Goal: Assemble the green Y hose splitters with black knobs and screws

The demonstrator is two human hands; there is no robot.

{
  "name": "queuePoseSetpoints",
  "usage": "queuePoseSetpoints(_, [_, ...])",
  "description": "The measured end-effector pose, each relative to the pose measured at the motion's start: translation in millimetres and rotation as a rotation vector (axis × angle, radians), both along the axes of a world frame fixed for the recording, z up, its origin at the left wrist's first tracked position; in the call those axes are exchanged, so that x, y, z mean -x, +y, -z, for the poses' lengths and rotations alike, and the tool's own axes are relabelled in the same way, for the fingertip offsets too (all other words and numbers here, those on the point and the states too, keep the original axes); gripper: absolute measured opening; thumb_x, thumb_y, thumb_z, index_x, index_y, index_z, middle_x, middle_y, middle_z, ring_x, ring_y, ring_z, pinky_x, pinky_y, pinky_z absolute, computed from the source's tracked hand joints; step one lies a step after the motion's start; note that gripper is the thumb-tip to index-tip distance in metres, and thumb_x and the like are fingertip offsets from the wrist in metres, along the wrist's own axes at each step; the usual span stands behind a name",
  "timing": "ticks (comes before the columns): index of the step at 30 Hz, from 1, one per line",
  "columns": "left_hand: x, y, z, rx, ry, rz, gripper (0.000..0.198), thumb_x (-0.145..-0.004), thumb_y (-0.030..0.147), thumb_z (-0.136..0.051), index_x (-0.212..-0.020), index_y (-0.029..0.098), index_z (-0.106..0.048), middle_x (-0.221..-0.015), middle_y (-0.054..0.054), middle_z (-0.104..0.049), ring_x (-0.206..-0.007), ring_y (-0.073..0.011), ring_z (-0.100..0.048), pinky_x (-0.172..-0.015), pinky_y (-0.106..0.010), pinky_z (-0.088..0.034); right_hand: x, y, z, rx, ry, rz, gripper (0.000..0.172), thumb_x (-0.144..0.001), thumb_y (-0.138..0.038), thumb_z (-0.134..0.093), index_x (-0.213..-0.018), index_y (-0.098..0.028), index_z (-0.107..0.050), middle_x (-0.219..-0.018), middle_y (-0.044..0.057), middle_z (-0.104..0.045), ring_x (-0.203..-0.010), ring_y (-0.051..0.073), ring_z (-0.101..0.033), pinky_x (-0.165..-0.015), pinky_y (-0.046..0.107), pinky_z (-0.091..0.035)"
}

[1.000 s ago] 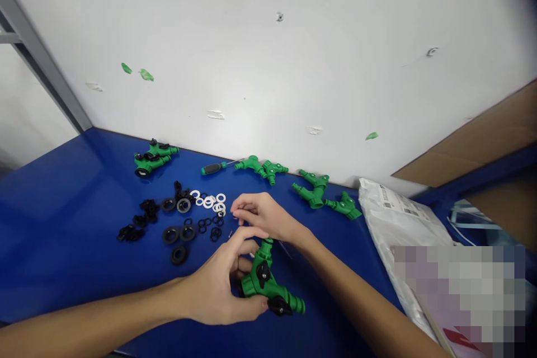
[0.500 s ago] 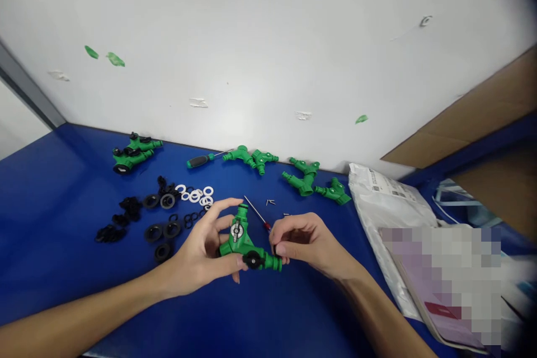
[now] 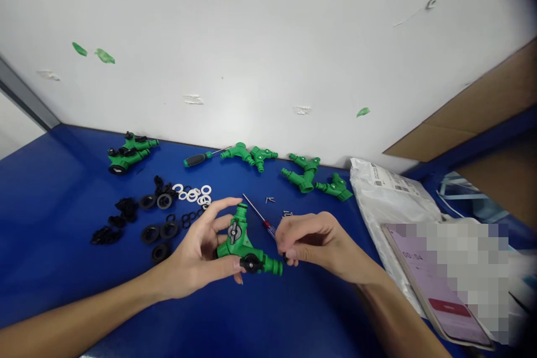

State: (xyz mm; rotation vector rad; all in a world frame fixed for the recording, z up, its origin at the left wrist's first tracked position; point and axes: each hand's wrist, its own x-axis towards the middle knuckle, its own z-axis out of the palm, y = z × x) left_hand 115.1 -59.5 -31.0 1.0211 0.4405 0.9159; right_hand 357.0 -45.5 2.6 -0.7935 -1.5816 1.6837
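Observation:
My left hand (image 3: 195,251) grips a green Y-shaped hose connector (image 3: 245,249) with black valve knobs, its fingers wrapped around the body. My right hand (image 3: 314,243) is beside the connector's lower outlet, its fingertips pinched on a small dark part (image 3: 286,257) too small to identify. A thin screwdriver with a red handle (image 3: 260,217) lies on the table, its handle end close to my right hand. Several tiny screws (image 3: 287,213) sit just above that hand.
The blue table (image 3: 50,224) holds black rubber rings (image 3: 164,201), white washers (image 3: 193,196), black knobs (image 3: 126,207), several green connectors (image 3: 304,176) and a green-handled screwdriver (image 3: 197,159). A white plastic mailer (image 3: 388,190) and a partly blurred phone (image 3: 432,279) lie at right, before a white wall.
My hands and the connector have shifted left since the oldest frame, and the connector has turned upright. My right hand has moved from above it to its right, uncovering the red-handled screwdriver.

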Motion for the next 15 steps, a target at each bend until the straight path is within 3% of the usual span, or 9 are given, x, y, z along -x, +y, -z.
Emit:
queuePoseSetpoints(4, [1.5, 0.1, -0.5, -0.018, 0.001, -0.018, 0.065, -0.085, 0.015, -0.074, -0.139, 0.034, -0.044, -0.097, 0.0, -0.059, -0.076, -0.0143, -0.068, -0.066, -0.031, -0.065, 0.4, -1.2, 0.3, 0.017, 0.004, -0.029, 0.008, -0.081, -0.015, -0.078, -0.083, -0.021, -0.082, -0.081, 0.004, -0.068, -0.06, 0.009, -0.064, -0.057, 0.021, -0.058])
queuePoseSetpoints(8, [1.5, -0.2, -1.8, -0.02, 0.022, -0.077, 0.065, -0.085, 0.016, -0.074, -0.139, 0.034, -0.043, -0.1, -0.001, -0.061, -0.074, -0.0148, -0.071, -0.069, -0.033, -0.065, 7.2, -5.6, 1.0, -0.047, 0.033, 0.079, 0.012, -0.079, -0.013, -0.079, -0.085, -0.023, -0.082, -0.081, 0.003, -0.067, -0.059, 0.009, -0.064, -0.055, 0.022, -0.057])
queuePoseSetpoints(15, [0.7, -0.8, -4.2, -0.004, 0.084, -0.226, 0.068, -0.085, 0.02, -0.075, -0.14, 0.033, -0.037, -0.105, -0.001, -0.064, -0.072, -0.0146, -0.073, -0.073, -0.032, -0.064, 18.1, -11.4, -2.4, -0.358, -0.13, 0.307, 0.012, -0.082, -0.019, -0.077, -0.089, -0.025, -0.083, -0.085, 0.007, -0.073, -0.067, 0.015, -0.066, -0.056, 0.026, -0.056])
